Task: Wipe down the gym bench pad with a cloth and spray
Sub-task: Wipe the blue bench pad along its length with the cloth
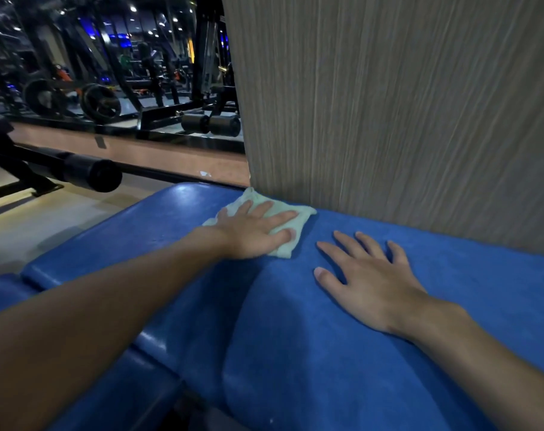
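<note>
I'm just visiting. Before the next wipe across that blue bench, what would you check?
1. Cloth flat on the bench pad: ok.
2. Left hand pressing the cloth, fingers straight: ok.
3. Path rightward free: not ok, right hand lies flat there.
4. Room beyond the cloth: not ok, wall panel stands right behind it.
5. Spray bottle at hand: cannot tell, none in view.
6. Pad sprayed: cannot tell.
</note>
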`<state>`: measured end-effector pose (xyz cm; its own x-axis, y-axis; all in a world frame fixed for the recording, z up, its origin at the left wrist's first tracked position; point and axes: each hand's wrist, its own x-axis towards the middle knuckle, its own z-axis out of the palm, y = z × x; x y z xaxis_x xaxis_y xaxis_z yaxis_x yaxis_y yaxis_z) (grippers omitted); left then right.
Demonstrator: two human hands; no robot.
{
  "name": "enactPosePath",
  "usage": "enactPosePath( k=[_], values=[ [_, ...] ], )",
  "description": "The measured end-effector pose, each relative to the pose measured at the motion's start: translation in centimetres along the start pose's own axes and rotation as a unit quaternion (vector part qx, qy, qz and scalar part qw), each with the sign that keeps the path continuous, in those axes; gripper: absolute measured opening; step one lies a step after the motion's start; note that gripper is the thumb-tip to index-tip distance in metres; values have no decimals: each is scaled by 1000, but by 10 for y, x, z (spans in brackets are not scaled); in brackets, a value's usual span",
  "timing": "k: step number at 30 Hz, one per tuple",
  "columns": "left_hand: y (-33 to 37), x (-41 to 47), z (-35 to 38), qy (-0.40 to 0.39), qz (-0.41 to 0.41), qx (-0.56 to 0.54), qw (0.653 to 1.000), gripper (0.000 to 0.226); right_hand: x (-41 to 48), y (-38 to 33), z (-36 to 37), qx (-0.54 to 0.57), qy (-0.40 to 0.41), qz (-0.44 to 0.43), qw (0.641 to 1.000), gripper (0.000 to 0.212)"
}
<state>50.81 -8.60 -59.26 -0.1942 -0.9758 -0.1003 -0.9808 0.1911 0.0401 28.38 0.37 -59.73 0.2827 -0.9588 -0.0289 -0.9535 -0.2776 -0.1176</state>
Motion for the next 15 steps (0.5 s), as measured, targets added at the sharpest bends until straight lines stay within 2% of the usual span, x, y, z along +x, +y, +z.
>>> enactPosePath(
  k=[4,7,13,15],
  values=[
    [4,38,-13,-12,-4,-19,1000,53,-1,0,-1,-1,-4,-1,1000,65],
    [1,32,-10,-11,-2,-14,1000,53,-1,0,-2,5,-2,-1,1000,66],
    [-10,-71,6,4,33,6,999,68,-2,-2,-4,11,-1,4,1000,66],
    [-17,-120,8,3,49,14,999,64,-4,-3,-5,14,0,3,1000,65]
  ],
)
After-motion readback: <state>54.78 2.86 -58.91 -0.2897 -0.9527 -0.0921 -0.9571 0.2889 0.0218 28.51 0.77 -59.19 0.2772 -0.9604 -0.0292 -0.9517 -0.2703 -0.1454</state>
